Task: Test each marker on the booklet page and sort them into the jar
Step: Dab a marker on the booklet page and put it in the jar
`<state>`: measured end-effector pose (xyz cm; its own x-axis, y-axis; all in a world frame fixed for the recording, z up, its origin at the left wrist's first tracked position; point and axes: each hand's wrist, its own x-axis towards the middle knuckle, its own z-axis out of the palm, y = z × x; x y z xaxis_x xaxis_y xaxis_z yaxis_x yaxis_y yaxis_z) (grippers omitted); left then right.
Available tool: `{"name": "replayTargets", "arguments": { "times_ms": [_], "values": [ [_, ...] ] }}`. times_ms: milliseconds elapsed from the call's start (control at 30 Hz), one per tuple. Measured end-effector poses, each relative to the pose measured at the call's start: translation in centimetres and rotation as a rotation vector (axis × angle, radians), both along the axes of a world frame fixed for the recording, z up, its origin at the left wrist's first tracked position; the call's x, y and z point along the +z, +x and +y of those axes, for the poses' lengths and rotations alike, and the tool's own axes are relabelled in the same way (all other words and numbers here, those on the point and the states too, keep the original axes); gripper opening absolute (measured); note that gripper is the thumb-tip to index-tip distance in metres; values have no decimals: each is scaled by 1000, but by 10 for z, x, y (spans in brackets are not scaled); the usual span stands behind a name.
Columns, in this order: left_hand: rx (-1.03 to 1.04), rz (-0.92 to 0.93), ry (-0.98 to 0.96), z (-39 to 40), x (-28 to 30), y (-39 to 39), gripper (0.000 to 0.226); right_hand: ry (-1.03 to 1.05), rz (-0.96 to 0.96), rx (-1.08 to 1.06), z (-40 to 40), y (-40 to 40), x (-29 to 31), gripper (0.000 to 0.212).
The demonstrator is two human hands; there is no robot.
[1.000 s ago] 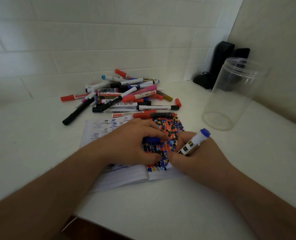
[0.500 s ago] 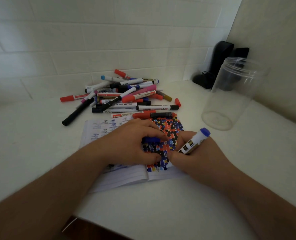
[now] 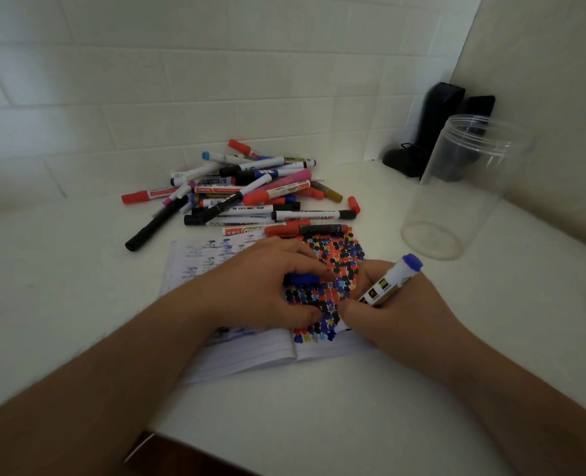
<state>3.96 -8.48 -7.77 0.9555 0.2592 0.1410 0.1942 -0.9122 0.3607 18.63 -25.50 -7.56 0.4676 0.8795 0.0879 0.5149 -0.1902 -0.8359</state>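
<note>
Head view: the right hand [image 3: 399,312] grips a white marker [image 3: 389,281] with a blue end, its barrel slanting up and away to the right while its tip meets the booklet [image 3: 250,352] page just below the fingers. The left hand [image 3: 260,286] rests on the open booklet with its fingers curled round a blue cap [image 3: 301,279], pinched between thumb and fingertips. The two hands sit close together, nearly touching over the right page, which is covered in black, red, blue and orange blots. The left page, partly under the left hand, carries fainter blue marks. Just beyond both hands lies a loose pile of markers [image 3: 250,190] on the white table [image 3: 61,286], its nearest pens touching the booklet's far edge. A clear jar [image 3: 463,187] stands upright beyond the right hand, well apart from it. Dark objects [image 3: 435,132] stand in the corner behind the jar, against the tiled wall [image 3: 181,80].
</note>
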Motion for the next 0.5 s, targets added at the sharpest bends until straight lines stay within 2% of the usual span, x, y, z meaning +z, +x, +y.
{"name": "replayTargets", "arguments": {
  "times_ms": [167, 267, 333, 433, 500],
  "values": [
    [2, 19, -39, 1, 2, 3, 43, 10, 52, 17, 0, 1, 4, 22],
    [93, -51, -181, 1, 3, 0, 54, 153, 272, 33, 0, 11, 11, 19],
    [158, -119, -248, 3, 2, -3, 49, 262, 428, 56, -2, 21, 15, 30],
    [205, -183, -277, 3, 3, -3, 34, 347, 496, 112, -5, 29, 16, 45],
    [216, -192, -282, 0, 4, -3, 33, 346, 546, 100, -6, 29, 16, 39]
  ]
}}
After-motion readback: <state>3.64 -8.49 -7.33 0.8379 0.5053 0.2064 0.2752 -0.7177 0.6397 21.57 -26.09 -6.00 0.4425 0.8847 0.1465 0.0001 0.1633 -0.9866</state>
